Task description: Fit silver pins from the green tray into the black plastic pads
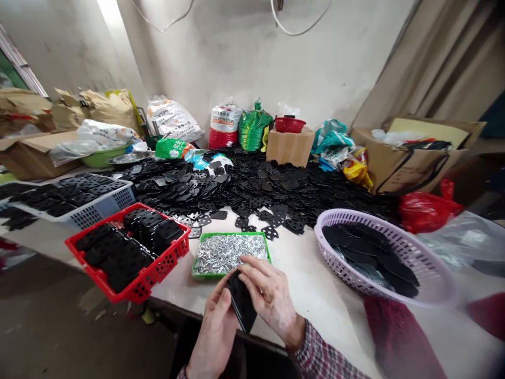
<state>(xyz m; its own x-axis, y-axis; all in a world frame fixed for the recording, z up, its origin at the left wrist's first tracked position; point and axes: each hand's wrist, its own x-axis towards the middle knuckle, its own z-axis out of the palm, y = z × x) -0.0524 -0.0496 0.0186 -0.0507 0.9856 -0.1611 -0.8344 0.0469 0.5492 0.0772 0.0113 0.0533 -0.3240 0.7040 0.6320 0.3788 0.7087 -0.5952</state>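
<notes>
Nearest, just in front of the tray (209, 276), both hands close together on a black plate (243, 305); whether it is one piece or a thin stack I cannot tell. The left hand (216, 329) grips its side, thumb against it, seemingly to steady it; the right hand (272, 295) pinches the upper edge. The plate stands tilted nearly edge-on, perhaps so the fingertips can reach its rim.

The tray, green and shallow, holds loose, shiny metal pins (224, 253), probably kept central for easy reach. Left of the tray, a red crate (148, 284) of slotted plastic holds matte black plates in tight rows, likely to save room. Right of it, an oval lilac basket (428, 289) with a perforated wall holds smooth, rounded black pieces (366, 250).

Beyond the tray spreads a heap (272, 184) of flat, holed black plates; farther behind, a cardboard box (291, 148) props up a red bowl (290, 125).
</notes>
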